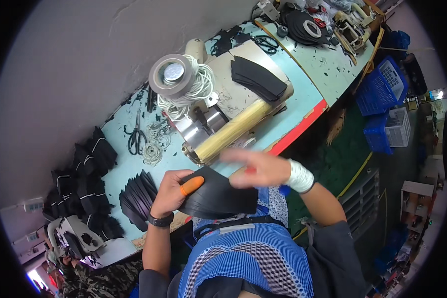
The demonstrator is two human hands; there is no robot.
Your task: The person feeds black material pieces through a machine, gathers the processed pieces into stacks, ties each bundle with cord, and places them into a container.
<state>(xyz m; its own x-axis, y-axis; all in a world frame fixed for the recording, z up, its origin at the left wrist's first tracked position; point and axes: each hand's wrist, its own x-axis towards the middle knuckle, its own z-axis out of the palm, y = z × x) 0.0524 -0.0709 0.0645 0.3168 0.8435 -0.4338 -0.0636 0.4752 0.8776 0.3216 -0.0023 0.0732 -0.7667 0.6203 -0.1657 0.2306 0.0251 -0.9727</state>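
Observation:
In front of my apron, my left hand [173,194] is closed on a stack of black curved flat pieces [218,196], leather-like and slightly fanned. An orange finger cot covers its thumb, which presses on top of the stack. My right hand [258,169] hovers over the stack's right side, smeared by motion, with something red at a fingertip. White thread is wound round that wrist. Whether the right hand holds anything cannot be made out. Just beyond both hands stands a sewing-type machine [233,74] with a yellow-wrapped front edge [233,130].
More black pieces lie on the machine [258,79] and in a fanned pile [138,198] at the left. Tape and white cord [198,82] sit on the machine. Scissors [136,136] lie beside it. Blue crates [382,87] stand right. Another person [92,278] works at far left.

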